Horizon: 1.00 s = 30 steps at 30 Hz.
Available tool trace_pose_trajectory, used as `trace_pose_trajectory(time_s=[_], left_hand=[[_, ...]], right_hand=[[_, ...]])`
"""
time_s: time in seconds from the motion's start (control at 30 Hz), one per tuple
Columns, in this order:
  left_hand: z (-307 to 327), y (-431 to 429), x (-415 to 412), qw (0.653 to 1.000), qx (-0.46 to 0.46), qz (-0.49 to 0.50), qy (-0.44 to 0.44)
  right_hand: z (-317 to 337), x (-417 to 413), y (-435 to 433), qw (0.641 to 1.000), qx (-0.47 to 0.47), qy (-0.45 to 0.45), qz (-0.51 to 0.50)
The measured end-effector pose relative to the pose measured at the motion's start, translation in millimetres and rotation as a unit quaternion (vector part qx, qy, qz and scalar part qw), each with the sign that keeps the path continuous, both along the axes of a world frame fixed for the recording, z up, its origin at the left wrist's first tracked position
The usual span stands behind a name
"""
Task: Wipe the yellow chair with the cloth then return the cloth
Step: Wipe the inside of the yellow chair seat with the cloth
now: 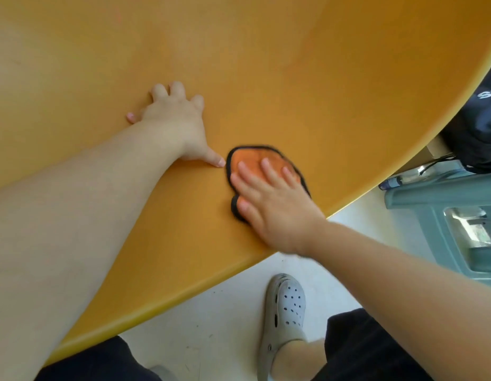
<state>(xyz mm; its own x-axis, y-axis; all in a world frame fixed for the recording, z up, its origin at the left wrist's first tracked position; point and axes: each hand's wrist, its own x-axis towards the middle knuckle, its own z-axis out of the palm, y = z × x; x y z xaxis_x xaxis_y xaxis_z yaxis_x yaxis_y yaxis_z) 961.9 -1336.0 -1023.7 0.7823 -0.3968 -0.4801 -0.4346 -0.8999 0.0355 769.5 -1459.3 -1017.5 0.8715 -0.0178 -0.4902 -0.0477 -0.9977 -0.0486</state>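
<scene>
The yellow chair (266, 78) fills most of the view as a broad smooth surface with a rounded front edge. An orange cloth (252, 160) with a black border lies on it near that edge. My right hand (272, 204) presses flat on the cloth with straight, spread fingers, covering its lower half. My left hand (175, 122) rests flat on the bare yellow surface just left of the cloth, its thumb tip almost touching the cloth's border.
Below the chair's edge is a pale floor with my foot in a grey perforated clog (285, 306). A teal plastic stool (445, 215) stands at the right, and a dark bag (480, 127) sits behind it.
</scene>
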Motion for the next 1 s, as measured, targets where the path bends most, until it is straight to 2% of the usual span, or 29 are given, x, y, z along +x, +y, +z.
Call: trace_pose_trajectory(time_s=[0.1, 0.2, 0.37, 0.5, 0.57, 0.63, 0.73, 0.8, 0.87, 0.93, 1.0], left_hand=[[2.0, -2.0, 7.0, 1.0, 0.013, -0.01, -0.003], [11.6, -15.5, 20.3, 1.0, 0.028, -0.004, -0.002], [18.2, -26.9, 34.5, 0.996, 0.075, -0.027, -0.045], [14.2, -28.9, 46.4, 0.996, 0.093, 0.015, 0.001], [12.2, -34.4, 47.3, 0.995, 0.092, 0.025, 0.027], [10.0, -38.1, 47.9, 0.994, 0.094, 0.034, 0.044], [9.4, -40.8, 50.2, 0.992, 0.108, 0.036, 0.058], [9.5, -41.3, 51.2, 0.991, 0.11, 0.033, 0.063], [9.3, -40.1, 51.5, 0.992, 0.107, 0.028, 0.066], [9.5, -38.2, 50.6, 0.992, 0.1, 0.026, 0.067], [10.4, -35.9, 50.4, 0.993, 0.097, 0.023, 0.064]], right_hand=[[8.2, -15.9, -19.4, 1.0, -0.019, 0.016, 0.013], [0.8, 24.6, -79.9, 0.989, -0.125, -0.014, -0.072], [7.8, 110.7, -172.2, 0.94, -0.279, -0.143, -0.137], [9.4, 175.4, -177.8, 0.905, -0.308, -0.217, -0.199], [2.3, 196.8, -166.9, 0.906, -0.288, -0.235, -0.205], [-11.3, 202.9, -147.7, 0.932, -0.24, -0.226, -0.15], [-31.1, 179.3, -111.7, 0.975, -0.147, -0.165, -0.003], [-29.6, 139.0, -99.7, 0.982, -0.087, -0.109, 0.125], [-16.3, 96.8, -116.2, 0.974, -0.058, -0.046, 0.216], [0.6, 79.0, -159.4, 0.974, -0.108, -0.055, 0.189], [21.2, 98.6, -204.1, 0.96, -0.222, -0.135, 0.106]])
